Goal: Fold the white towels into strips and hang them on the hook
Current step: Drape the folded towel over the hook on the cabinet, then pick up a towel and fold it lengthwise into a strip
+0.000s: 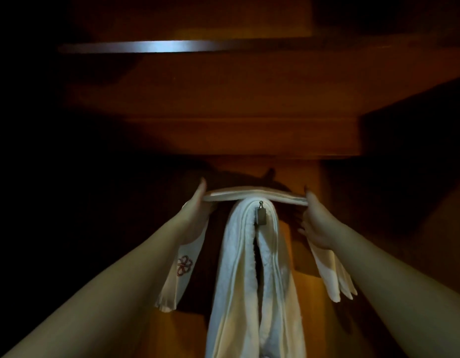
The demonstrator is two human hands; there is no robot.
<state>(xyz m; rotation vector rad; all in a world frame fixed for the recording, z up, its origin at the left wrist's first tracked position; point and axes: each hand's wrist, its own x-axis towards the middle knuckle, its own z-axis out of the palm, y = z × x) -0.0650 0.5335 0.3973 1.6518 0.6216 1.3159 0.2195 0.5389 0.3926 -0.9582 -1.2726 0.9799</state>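
A white towel (252,267) hangs over the hook (261,211) at 6 o'clock; above it, left hand (197,208) and right hand (315,223) each grip a folded towel strip (254,195) stretched level, ends drooping

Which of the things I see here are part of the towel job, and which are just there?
Part of the job:
- folded towel, stretched level between left hand and right hand
- hung towel, already draped over the hook
- hook

Just there:
- wooden wall
- shelf edge high above
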